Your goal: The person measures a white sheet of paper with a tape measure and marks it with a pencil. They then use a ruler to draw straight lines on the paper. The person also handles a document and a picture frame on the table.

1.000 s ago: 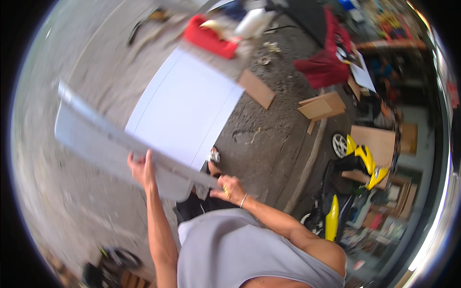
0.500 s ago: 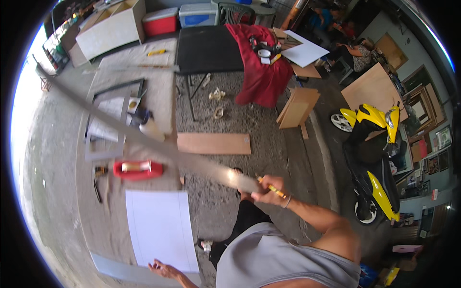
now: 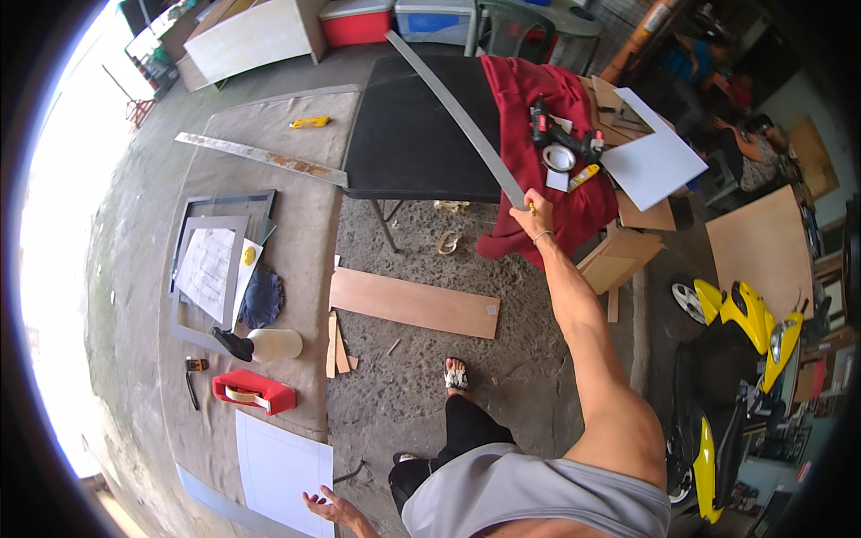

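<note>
My right hand [image 3: 533,215], at the end of an outstretched arm, is closed on one end of a long grey metal ruler [image 3: 457,117]. The ruler slants away to the far left above the black table [image 3: 386,134]. A small yellow stick, like a pencil, shows between the same fingers. My left hand [image 3: 330,507] is open and holds nothing, fingers apart over the near right edge of a white sheet [image 3: 282,466] with lines drawn near its borders. Beyond the sheet is a red tape dispenser [image 3: 278,396].
On the cloth-covered table [image 3: 305,224] are a spray bottle [image 3: 276,344], a grey frame [image 3: 235,224], a rusty metal strip [image 3: 269,159] and a yellow cutter [image 3: 310,122]. A drill [image 3: 565,134] rests on red cloth [image 3: 516,99]. A wooden board [image 3: 413,303] lies low; a yellow scooter [image 3: 749,314] stands right.
My right hand has moved forward with the ruler, which has swung from across the cloth-covered table to above the black table. The left hand stays open by the sheet.
</note>
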A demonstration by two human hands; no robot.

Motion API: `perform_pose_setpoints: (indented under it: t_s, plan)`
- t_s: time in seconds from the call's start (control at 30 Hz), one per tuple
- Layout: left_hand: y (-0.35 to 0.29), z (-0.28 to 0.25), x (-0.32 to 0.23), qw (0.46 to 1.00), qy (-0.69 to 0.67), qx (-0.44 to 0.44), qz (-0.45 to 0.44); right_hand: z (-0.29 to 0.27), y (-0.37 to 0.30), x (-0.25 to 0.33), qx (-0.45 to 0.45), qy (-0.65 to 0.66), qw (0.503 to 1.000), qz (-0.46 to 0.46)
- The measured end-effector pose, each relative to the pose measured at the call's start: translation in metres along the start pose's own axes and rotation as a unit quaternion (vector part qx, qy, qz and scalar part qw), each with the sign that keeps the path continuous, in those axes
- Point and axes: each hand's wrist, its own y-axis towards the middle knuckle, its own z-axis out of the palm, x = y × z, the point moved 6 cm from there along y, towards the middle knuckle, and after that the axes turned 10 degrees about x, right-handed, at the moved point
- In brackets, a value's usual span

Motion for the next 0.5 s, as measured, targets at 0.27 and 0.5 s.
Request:
perform_pose_setpoints:
  t_s: [0.27,0.5]
  plan:
    - [-0.053,-0.021,0.051,0.986,0.061,0.004,-0.153,0.054,0.086,0.030,0.065,-0.340,0.933,-0.098]
    - [-0.041,-0.060,0.096,0.982,0.072,-0.012,-0.174,0.107,0.115,0.062,0.139,-0.609,0.770,-0.126]
